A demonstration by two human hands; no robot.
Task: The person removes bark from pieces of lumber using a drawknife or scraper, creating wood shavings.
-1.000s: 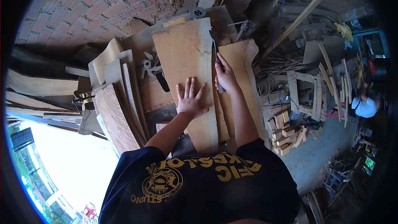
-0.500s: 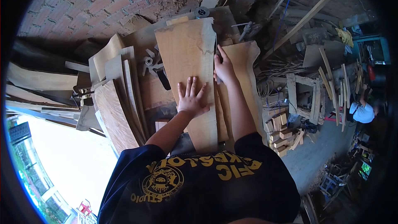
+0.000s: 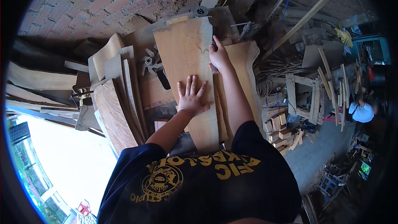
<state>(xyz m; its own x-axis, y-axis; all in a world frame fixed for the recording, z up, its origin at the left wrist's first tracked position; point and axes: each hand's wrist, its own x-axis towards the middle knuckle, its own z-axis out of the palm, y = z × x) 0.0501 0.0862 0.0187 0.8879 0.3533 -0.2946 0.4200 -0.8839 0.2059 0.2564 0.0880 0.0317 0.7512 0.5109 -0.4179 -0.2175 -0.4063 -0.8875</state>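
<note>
A long pale plank lies lengthwise on the cluttered tabletop, running from the person's waist at the bottom of the frame up toward the brick wall at the top. The left hand lies open on it, palm down and fingers spread, near the plank's middle. The right hand sits higher, at the plank's right edge, closed around a dark slim tool; I cannot tell what kind of tool it is. Just right of that hand lies a second plank with a wavy natural edge. A stack of boards leans at centre left. Small wood blocks lie piled at the right, and another person in white is bent over at the far right.

From where I stand, the plank looks stiff and fairly heavy, thick enough not to flex. Its sawn face looks dry, not slippery, though it could slide on the boards beneath if not pressed down. The long edges are the natural place to take hold, one hand on each side near the middle. The rough ends may splinter.
</note>
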